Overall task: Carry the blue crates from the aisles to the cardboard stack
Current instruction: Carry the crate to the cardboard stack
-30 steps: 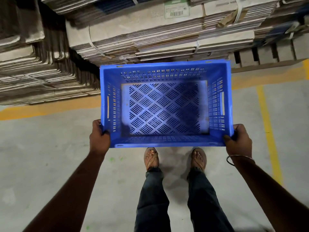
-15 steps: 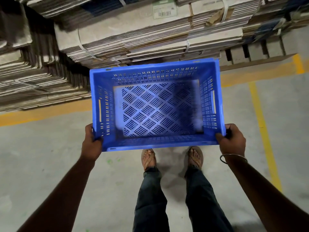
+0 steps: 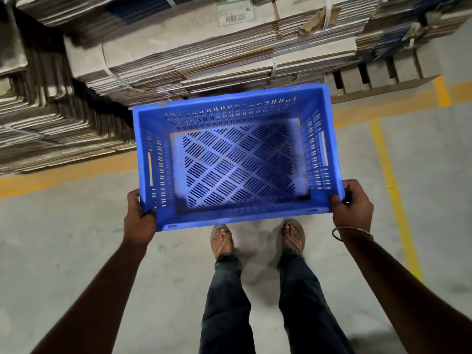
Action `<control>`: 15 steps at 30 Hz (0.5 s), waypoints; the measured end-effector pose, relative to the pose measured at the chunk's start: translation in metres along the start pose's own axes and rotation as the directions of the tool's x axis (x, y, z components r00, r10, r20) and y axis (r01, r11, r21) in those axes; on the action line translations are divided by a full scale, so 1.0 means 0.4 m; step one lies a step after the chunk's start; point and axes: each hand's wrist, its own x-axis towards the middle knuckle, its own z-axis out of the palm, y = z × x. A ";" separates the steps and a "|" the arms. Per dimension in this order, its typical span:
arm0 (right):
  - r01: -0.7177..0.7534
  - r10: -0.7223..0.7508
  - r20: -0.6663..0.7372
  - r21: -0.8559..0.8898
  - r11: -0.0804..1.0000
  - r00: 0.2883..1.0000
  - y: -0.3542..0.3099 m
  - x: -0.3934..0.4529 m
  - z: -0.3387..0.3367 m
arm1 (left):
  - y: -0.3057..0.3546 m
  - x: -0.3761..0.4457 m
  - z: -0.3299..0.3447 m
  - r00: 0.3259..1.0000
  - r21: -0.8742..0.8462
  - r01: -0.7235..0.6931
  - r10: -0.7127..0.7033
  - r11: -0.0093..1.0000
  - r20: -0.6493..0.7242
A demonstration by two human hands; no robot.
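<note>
Empty blue crate held by its two near corners, close to the cardboard stack

The left hand [image 3: 139, 217] and right hand [image 3: 353, 206] are each closed around a near corner of the blue crate [image 3: 237, 159], which hangs above the concrete floor [image 3: 63, 251] with its far rim close to the bundled cardboard stack [image 3: 204, 57]; gripped only at the near end, the far end could sag, knock the stack's edge, or slip down onto the sandalled feet [image 3: 222, 241] just beneath
</note>
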 end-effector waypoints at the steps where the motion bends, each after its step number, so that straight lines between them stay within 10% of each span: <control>1: -0.006 0.006 -0.008 -0.002 1.000 1.000 -0.002 0.008 0.004 | 0.000 0.000 0.000 1.000 -0.004 0.003 -0.003 1.000 0.001; 15: -0.054 0.055 0.047 -0.032 0.998 0.997 0.021 -0.020 0.013 | -0.001 0.051 -0.004 0.998 0.027 -0.042 0.043 0.999 -0.035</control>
